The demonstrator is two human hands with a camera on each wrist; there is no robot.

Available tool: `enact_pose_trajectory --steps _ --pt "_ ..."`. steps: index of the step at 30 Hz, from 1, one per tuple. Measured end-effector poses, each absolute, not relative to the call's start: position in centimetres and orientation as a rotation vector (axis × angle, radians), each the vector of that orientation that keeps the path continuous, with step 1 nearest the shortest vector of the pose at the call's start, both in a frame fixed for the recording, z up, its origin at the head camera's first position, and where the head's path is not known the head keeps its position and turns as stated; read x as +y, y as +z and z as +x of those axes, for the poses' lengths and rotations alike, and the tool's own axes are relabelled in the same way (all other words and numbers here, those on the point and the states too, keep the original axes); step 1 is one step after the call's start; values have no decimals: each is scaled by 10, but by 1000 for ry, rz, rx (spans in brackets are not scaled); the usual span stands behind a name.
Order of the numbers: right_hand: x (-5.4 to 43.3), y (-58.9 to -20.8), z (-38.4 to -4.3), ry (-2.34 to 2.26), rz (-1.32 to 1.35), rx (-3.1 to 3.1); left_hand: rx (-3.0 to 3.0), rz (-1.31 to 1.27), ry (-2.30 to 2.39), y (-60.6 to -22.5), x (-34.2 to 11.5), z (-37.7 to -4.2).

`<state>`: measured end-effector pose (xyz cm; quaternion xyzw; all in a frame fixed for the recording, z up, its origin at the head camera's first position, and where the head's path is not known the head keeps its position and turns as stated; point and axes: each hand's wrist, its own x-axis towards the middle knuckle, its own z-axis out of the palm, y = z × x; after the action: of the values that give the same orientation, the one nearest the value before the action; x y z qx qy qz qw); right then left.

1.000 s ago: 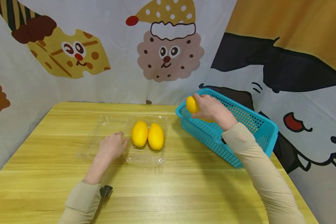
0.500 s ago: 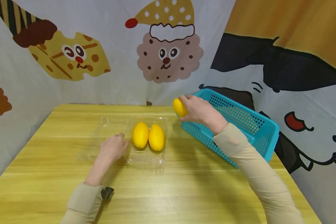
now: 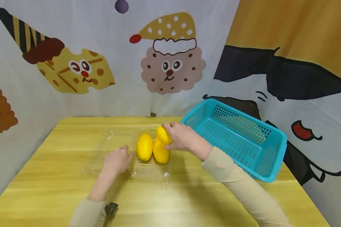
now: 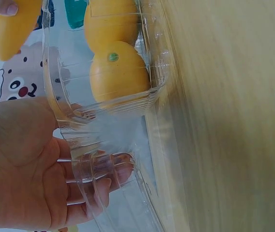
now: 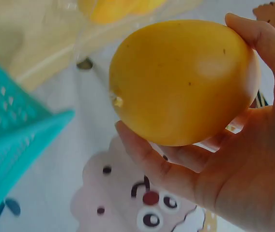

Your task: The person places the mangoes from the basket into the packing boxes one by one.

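In the head view, a clear plastic clamshell box (image 3: 150,171) lies opened flat on the table. Two smooth yellow oval fruits, a left one (image 3: 144,147) and a right one (image 3: 161,153), sit side by side in its right half. My right hand (image 3: 182,137) grips a third yellow oval fruit (image 5: 183,82) between thumb and fingers, above the far end of the right fruit. My left hand (image 3: 117,160) rests at the fold between the box's two halves. Its loosely bent fingers (image 4: 120,169) show through the clear plastic in the left wrist view.
A turquoise perforated basket (image 3: 268,171) stands at the table's right, close to my right forearm. The wooden table (image 3: 147,201) runs back to a cloth (image 3: 102,105) printed with cartoon figures.
My right hand has carried its fruit left and nearer, from over the basket to above the box. The left hand stays at the fold. The head view has tilted up slightly.
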<state>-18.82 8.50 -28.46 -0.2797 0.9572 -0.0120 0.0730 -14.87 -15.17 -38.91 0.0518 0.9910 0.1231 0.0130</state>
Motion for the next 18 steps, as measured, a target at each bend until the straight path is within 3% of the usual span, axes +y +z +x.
enact_pose_trajectory --steps 10,18 --pt "62 -326 -162 6 -1024 2897 3112 134 423 -394 -148 -138" --pt "47 -339 -156 3 -1008 2885 3125 129 433 -389 -148 -144"
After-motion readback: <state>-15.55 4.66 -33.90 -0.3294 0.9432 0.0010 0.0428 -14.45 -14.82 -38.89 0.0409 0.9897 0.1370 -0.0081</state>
